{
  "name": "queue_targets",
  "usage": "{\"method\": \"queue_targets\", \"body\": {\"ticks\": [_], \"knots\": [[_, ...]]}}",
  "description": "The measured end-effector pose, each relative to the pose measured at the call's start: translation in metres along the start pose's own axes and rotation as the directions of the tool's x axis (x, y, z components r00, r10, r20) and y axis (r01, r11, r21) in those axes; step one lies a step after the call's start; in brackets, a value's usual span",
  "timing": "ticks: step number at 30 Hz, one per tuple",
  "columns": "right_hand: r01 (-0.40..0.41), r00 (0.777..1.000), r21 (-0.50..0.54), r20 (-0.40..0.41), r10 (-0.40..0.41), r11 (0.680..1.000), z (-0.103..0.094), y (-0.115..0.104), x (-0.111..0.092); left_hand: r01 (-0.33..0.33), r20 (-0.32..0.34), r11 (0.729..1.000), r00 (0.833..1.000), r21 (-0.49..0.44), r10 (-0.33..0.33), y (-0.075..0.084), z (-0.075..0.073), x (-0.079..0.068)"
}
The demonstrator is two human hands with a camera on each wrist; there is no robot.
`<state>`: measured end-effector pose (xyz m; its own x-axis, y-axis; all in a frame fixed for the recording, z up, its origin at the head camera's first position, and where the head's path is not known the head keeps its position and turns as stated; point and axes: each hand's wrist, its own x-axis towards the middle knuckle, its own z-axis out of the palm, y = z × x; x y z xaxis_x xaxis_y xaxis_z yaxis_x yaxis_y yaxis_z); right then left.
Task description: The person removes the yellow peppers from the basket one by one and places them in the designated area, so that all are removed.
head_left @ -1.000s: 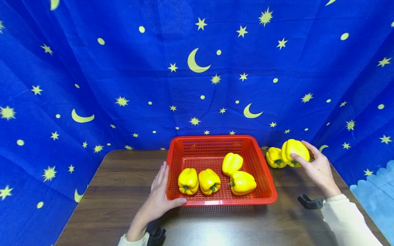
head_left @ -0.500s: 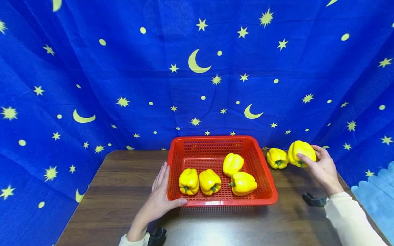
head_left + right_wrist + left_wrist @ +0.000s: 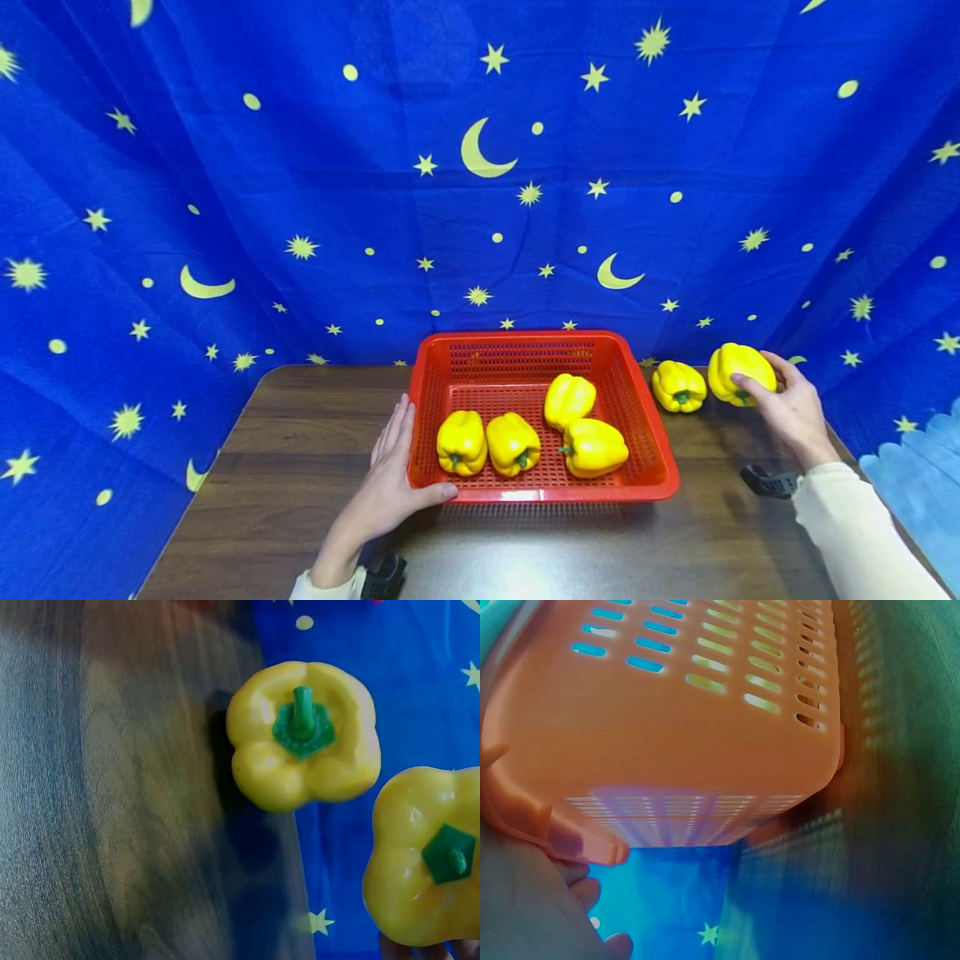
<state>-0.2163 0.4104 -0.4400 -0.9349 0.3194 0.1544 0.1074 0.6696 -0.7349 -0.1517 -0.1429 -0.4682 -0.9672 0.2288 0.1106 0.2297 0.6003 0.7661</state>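
Note:
My left hand [image 3: 390, 471] rests against the left end of a red plastic basket [image 3: 654, 433], its thumb over the front rim and the other fingers stretched along the side. Several yellow bell peppers lie in the basket, among them one at the front right [image 3: 594, 448]. On the right, my right hand [image 3: 797, 408] grips a yellow bell pepper [image 3: 738, 373] between thumb and fingers, its green stem toward me. Another bell pepper [image 3: 678, 387] sits on the table just left of it, with a narrow gap between them. The right wrist view shows both peppers, the held one [image 3: 420, 900] at the edge.
A brown wooden table [image 3: 300, 433] carries everything. Behind and beside it hangs a blue cloth [image 3: 337, 167] with yellow stars and moons. The basket's back edge is close to the cloth. Light blue fabric [image 3: 922, 467] shows at the far right.
My right hand has carried its bell pepper a little to the right, away from the pepper on the table, which it overlapped before. My left hand keeps its place on the basket.

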Motion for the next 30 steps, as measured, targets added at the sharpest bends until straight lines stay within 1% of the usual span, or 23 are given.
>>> {"method": "queue_targets", "body": {"ticks": [5,12,18,24,27,30], "knots": [[-0.033,0.999,-0.01,0.007,0.033,0.999,0.003,0.006,0.004,-0.003,-0.003,1.0,1.0,0.001,0.003,0.0,0.0,-0.001],[-0.073,0.997,0.034,0.015,0.073,0.997,0.009,0.018,0.009,-0.004,-0.006,1.0,1.0,0.001,0.004,0.001,-0.001,0.0],[-0.064,0.998,0.01,0.003,0.064,0.998,0.014,0.027,0.011,-0.011,-0.003,1.0,1.0,-0.001,0.011,0.0,-0.001,-0.001],[-0.05,0.998,-0.018,0.028,0.05,0.999,0.019,0.03,0.012,-0.017,-0.002,1.0,1.0,-0.009,0.017,0.0,-0.002,-0.001],[-0.057,0.997,-0.032,0.042,0.059,0.998,0.021,0.031,0.013,-0.026,-0.002,1.0,1.0,-0.006,0.026,-0.001,-0.002,-0.001],[-0.072,0.996,-0.03,0.047,0.073,0.997,0.024,0.032,0.013,-0.019,0.002,1.0,1.0,-0.01,0.019,0.0,-0.002,-0.001]]}}
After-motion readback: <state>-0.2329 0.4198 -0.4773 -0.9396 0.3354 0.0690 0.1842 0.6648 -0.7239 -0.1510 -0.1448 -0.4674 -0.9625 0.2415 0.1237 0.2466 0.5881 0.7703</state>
